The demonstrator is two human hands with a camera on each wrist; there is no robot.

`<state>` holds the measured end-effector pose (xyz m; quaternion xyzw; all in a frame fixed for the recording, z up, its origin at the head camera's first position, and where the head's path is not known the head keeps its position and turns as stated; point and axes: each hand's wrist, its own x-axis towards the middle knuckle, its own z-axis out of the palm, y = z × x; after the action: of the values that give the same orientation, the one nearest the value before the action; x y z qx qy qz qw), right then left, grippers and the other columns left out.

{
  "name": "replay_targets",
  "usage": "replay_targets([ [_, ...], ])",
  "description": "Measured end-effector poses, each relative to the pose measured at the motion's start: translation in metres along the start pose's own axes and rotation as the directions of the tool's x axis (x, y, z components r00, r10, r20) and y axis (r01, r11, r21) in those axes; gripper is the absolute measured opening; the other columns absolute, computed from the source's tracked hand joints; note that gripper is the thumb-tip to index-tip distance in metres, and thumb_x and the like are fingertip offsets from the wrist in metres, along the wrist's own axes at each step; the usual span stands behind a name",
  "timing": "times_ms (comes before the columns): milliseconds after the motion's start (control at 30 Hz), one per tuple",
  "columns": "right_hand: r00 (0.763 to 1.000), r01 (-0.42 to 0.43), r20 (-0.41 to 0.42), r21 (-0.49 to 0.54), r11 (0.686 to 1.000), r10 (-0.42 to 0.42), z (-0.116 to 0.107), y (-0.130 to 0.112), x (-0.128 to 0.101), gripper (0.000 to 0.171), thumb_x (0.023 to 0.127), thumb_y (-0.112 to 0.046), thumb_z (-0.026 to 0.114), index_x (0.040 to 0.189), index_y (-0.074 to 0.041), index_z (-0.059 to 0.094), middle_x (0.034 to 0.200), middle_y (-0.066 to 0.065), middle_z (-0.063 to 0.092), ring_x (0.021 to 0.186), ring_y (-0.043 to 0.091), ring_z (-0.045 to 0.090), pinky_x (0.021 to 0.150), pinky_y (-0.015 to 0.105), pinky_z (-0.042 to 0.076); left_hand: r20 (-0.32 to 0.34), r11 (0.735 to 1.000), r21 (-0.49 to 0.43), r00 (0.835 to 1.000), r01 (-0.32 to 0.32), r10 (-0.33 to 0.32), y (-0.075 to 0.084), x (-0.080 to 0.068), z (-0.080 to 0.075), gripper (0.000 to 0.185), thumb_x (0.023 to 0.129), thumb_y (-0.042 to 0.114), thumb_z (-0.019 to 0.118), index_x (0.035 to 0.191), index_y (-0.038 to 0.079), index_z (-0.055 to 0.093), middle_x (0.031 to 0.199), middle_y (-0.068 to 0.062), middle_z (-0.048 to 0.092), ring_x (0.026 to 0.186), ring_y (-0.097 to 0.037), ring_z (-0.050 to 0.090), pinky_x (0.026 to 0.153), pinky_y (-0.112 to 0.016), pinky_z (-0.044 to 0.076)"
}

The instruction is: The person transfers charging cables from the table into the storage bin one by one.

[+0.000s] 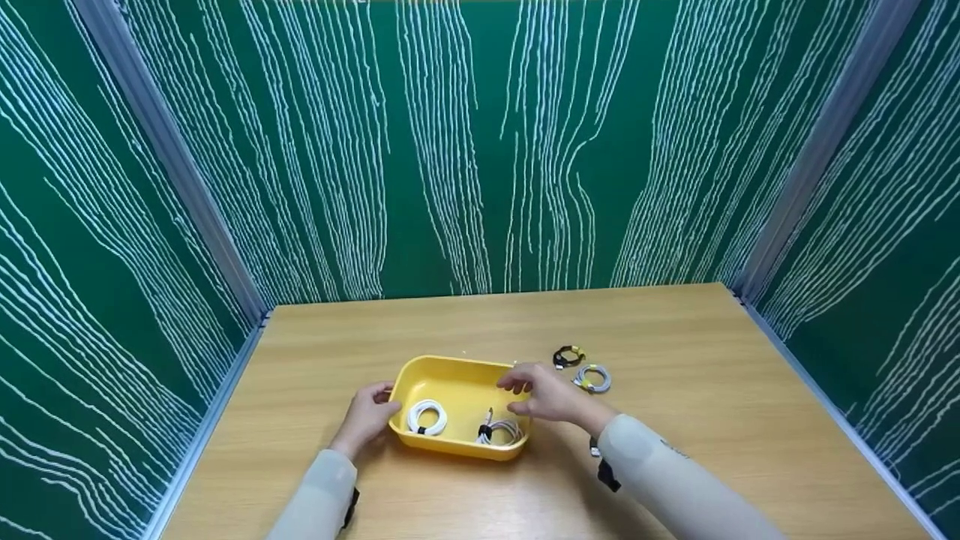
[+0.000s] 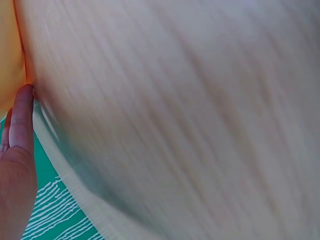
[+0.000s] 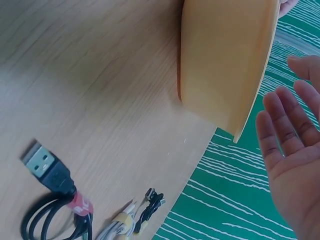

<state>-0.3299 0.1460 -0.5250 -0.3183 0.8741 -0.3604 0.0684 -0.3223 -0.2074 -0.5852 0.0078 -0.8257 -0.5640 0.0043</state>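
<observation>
A yellow plastic bin point(image 1: 459, 367) stands on the wooden table. My left hand point(image 1: 366, 418) holds its left end, thumb at the rim and fingers along the outer wall. Over the bin's right end, my right hand point(image 1: 546, 394) hovers with relaxed, slightly bent fingers and nothing in them. The right wrist view shows that palm beside the rim, apart from it. Inside the bin lie a coiled white cable point(image 1: 415, 415) at the left and a coiled pale cable point(image 1: 512, 429) with a black strap at the right.
Right of the bin lie a black cable coil point(image 1: 559, 358) with yellow on it and a grey cable coil point(image 1: 602, 382). A black USB cable point(image 3: 56, 176) with a red band is mostly hidden by the right forearm in the head view. Green, white-lined walls point(image 1: 442, 150) enclose the table.
</observation>
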Motion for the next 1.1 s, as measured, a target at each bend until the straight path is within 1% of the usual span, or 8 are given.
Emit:
replay_targets([
  [133,1.000,-0.003,-0.021,0.003,1.000,0.003,-0.003,0.002,-0.002,0.034,0.090,-0.004,0.081,0.123,-0.002,0.076,0.118,0.020,0.076,0.108,0.039,0.070,0.098,0.062,0.059,0.003,1.000,-0.017,1.000,-0.004,0.004,0.000,-0.001,-0.001,0.037,0.090,-0.007,0.065,0.126,-0.012,0.071,0.113,-0.025,0.076,0.102,-0.025,0.071,0.087,-0.028,0.060],
  [267,0.999,-0.028,-0.042,0.003,1.000,0.028,-0.006,0.002,-0.004,0.031,0.092,-0.007,0.081,0.123,-0.004,0.077,0.118,0.016,0.078,0.108,0.037,0.071,0.098,0.057,0.060,0.001,1.000,-0.017,1.000,-0.006,0.006,0.001,-0.001,-0.001,0.038,0.090,-0.007,0.065,0.128,-0.013,0.070,0.116,-0.027,0.075,0.104,-0.027,0.072,0.089,-0.030,0.062],
  [533,0.993,-0.046,-0.108,-0.012,0.999,0.044,-0.012,0.009,-0.011,0.028,0.092,-0.009,0.082,0.120,-0.007,0.079,0.116,0.009,0.078,0.103,0.023,0.069,0.095,0.050,0.060,0.001,0.999,-0.038,1.000,0.002,-0.002,0.003,-0.002,0.000,0.038,0.089,-0.008,0.065,0.127,-0.012,0.071,0.116,-0.027,0.076,0.106,-0.029,0.072,0.089,-0.032,0.062],
  [600,0.991,-0.025,-0.135,-0.026,0.999,0.021,-0.013,0.012,-0.013,0.028,0.091,-0.009,0.083,0.118,-0.006,0.079,0.114,0.009,0.078,0.101,0.022,0.069,0.093,0.048,0.061,0.004,1.000,-0.019,1.000,-0.002,0.002,0.003,-0.003,-0.001,0.038,0.089,-0.007,0.066,0.127,-0.011,0.071,0.116,-0.026,0.076,0.105,-0.029,0.072,0.089,-0.033,0.062],
  [700,0.983,0.012,-0.182,-0.049,0.999,-0.021,-0.013,0.015,-0.014,0.026,0.090,-0.006,0.084,0.115,-0.005,0.079,0.110,0.010,0.079,0.097,0.024,0.070,0.089,0.049,0.062,0.006,1.000,0.011,1.000,0.000,0.000,0.003,-0.002,-0.001,0.038,0.089,-0.004,0.065,0.126,-0.010,0.072,0.115,-0.025,0.077,0.105,-0.028,0.073,0.088,-0.032,0.061],
  [767,0.977,0.028,-0.207,-0.067,0.997,-0.041,-0.013,0.017,-0.016,0.024,0.089,-0.006,0.085,0.112,-0.005,0.079,0.109,0.011,0.079,0.096,0.025,0.070,0.087,0.047,0.062,0.007,0.999,0.035,1.000,-0.001,0.001,0.002,-0.001,-0.001,0.038,0.089,-0.003,0.065,0.127,-0.009,0.072,0.115,-0.024,0.078,0.105,-0.027,0.073,0.088,-0.032,0.061],
  [933,0.971,-0.002,-0.237,-0.058,0.998,-0.012,-0.014,0.019,-0.019,0.025,0.089,-0.009,0.085,0.113,-0.006,0.079,0.111,0.012,0.079,0.099,0.023,0.069,0.089,0.038,0.058,0.008,0.999,0.038,1.000,0.001,-0.002,0.001,-0.001,-0.001,0.040,0.090,-0.003,0.065,0.129,-0.010,0.071,0.116,-0.025,0.077,0.106,-0.028,0.073,0.091,-0.032,0.062],
  [1100,0.961,-0.001,-0.275,-0.062,0.998,-0.017,-0.015,0.021,-0.021,0.025,0.090,-0.008,0.085,0.113,-0.002,0.078,0.111,0.014,0.079,0.099,0.025,0.069,0.090,0.042,0.059,0.003,0.999,0.042,1.000,0.005,-0.005,0.000,0.000,-0.001,0.040,0.091,-0.003,0.065,0.130,-0.010,0.071,0.115,-0.023,0.077,0.105,-0.026,0.072,0.092,-0.033,0.061],
])
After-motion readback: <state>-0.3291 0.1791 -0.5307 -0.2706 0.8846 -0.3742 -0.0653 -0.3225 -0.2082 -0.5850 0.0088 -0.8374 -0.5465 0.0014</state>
